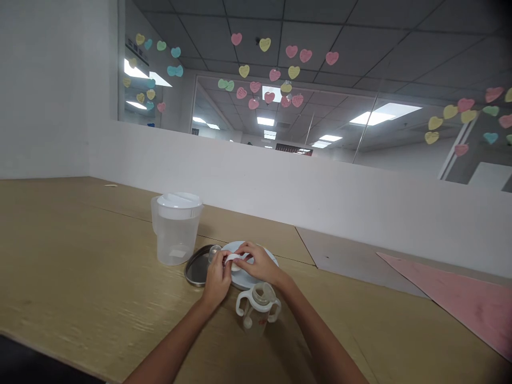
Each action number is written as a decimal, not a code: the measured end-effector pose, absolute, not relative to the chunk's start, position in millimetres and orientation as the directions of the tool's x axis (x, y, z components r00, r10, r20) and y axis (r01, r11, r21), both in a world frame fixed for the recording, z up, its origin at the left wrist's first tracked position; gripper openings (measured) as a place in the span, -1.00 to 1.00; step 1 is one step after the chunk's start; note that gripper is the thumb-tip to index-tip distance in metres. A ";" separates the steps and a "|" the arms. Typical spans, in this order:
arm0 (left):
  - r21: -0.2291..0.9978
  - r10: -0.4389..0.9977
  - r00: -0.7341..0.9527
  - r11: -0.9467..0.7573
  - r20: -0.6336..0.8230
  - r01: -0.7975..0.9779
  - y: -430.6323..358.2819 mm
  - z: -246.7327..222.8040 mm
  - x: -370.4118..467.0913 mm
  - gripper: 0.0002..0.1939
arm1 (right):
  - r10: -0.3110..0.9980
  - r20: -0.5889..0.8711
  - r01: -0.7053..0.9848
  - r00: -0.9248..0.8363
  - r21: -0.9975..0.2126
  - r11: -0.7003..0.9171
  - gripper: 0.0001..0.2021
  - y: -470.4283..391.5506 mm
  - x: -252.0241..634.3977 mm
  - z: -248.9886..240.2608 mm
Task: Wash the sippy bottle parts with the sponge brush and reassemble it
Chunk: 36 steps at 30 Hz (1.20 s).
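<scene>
My left hand (pixel 218 274) and my right hand (pixel 258 263) meet over a pale blue plate (pixel 269 253). Fingers of both are closed on a small white ring-shaped piece (pixel 232 257), partly covered by the fingertips. A clear dome-shaped cover (pixel 214 252) shows just beyond my left hand, over a dark round tray with a metal rim (pixel 196 266). Close below my right wrist stands a clear baby bottle with two white handles (pixel 256 314); it is upright and its top is uncovered.
A clear plastic pitcher with a white lid (pixel 178 232) stands left of the tray. Behind the wooden table (pixel 100 277) runs a white wall (pixel 240 170) with a window above. A pink sheet (pixel 468 298) and a grey board (pixel 352 261) lie at the right.
</scene>
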<state>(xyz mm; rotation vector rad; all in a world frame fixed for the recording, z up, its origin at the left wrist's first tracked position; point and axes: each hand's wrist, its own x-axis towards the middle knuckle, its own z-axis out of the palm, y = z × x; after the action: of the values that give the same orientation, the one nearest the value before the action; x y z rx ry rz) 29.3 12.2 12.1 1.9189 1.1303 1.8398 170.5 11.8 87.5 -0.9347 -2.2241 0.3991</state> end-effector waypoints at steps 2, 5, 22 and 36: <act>0.699 0.705 -0.105 -0.652 0.702 0.295 11.7 12.1 28.3 -0.78 | 0.725 0.470 0.443 -0.503 -0.580 0.684 -0.76 13.3 171.6 86.8; 0.739 0.742 -0.077 -0.642 0.666 0.204 10.5 11.6 28.2 -0.74 | 0.760 0.386 0.337 -0.523 -0.725 0.601 -0.69 19.3 174.4 83.1; 0.757 0.771 0.008 -0.627 0.637 0.186 5.8 14.1 31.5 -0.72 | 0.902 0.334 0.260 -0.275 -0.877 0.404 -0.80 28.3 169.5 75.6; 0.679 0.717 0.009 -0.664 0.697 0.314 0.8 14.1 33.3 -0.77 | 0.861 0.397 0.361 -0.317 -0.789 0.497 -0.78 24.2 175.5 84.4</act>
<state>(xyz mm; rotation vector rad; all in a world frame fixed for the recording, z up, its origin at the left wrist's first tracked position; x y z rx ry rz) 33.3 0.8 14.1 1.9612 1.0622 1.6967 175.5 24.2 84.4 -1.0131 -1.8917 0.7424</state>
